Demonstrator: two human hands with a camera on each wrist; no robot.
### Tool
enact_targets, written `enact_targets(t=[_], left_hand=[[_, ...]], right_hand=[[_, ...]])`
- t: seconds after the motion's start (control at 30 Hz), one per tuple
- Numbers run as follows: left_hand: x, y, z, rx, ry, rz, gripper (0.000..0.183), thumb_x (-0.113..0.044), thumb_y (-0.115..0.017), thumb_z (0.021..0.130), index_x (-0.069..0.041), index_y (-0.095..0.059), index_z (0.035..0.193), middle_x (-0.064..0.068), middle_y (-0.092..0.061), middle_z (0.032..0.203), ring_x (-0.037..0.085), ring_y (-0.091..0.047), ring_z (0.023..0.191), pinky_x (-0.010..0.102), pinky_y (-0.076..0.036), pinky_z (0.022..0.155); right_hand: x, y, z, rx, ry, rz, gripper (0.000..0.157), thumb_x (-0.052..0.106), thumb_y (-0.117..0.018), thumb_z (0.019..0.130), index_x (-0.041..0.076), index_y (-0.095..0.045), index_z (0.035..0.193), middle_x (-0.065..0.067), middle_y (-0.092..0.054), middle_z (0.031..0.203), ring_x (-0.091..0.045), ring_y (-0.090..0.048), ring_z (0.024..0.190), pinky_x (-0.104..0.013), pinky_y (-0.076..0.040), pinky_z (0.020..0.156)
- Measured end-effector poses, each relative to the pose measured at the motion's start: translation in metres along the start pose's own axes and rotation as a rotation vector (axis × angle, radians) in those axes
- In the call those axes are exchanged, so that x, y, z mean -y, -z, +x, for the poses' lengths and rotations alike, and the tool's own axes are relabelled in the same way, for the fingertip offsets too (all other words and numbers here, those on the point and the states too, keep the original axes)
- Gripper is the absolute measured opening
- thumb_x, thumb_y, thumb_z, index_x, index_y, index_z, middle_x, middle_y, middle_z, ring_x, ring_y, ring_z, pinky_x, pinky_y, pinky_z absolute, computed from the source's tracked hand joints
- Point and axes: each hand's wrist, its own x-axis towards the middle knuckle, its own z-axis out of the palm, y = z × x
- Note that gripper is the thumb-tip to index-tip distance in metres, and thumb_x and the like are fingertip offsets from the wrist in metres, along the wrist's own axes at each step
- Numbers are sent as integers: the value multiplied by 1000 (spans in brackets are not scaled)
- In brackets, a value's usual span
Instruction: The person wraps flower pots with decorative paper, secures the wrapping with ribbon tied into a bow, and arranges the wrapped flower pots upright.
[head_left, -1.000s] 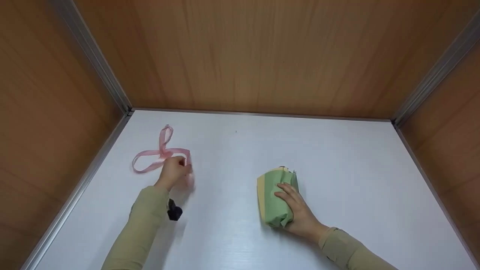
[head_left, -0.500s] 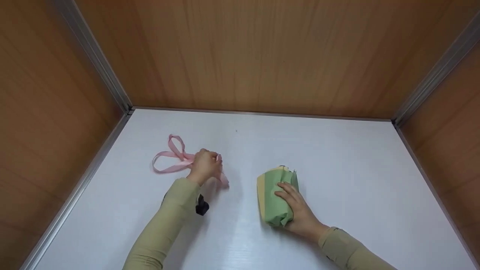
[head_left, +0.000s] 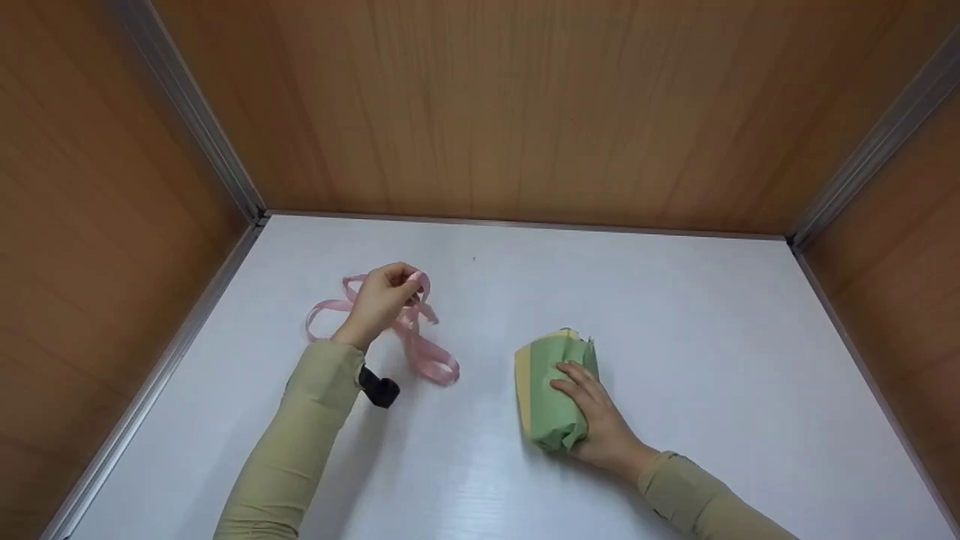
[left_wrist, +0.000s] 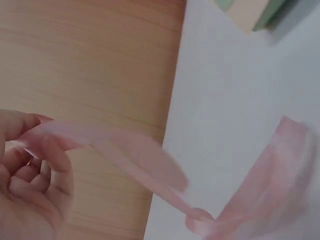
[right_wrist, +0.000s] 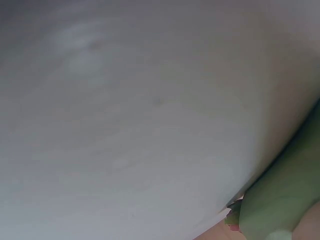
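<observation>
Pink ribbon [head_left: 409, 330], centre left: being pinched by left hand [head_left: 377, 301], possibly risking tangling through loose loops. Green-wrapped bundle [head_left: 546, 409], lower centre: being gripped by right hand [head_left: 602, 426].

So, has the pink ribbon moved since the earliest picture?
Yes: judged against the left wall, the ribbon sits farther right, nearer the parcel; the left hand pinches part of it.
</observation>
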Motion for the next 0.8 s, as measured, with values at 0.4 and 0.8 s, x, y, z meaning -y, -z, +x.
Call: enact_targets(t=[0.4, 0.8], left_hand=[[-25, -13, 1, 46, -127, 24, 19, -16, -54, 95, 0, -65, 95, 8, -59, 86, 18, -54, 84, 26, -47, 80], [2, -31, 6, 230, 139, 691, 25, -9, -58, 89, 7, -67, 106, 19, -69, 101, 27, -66, 86, 38, -53, 82]], right_hand=[[1, -1, -2, 2, -14, -6, 86, 25, -90, 60, 22, -47, 134, -5, -35, 147, -29, -24, 138, -56, -33, 105], [3, -2, -4, -17, 1, -5, 84, 26, -90, 61, 20, -47, 133, -5, -36, 147, -29, -25, 138, -56, -31, 106]])
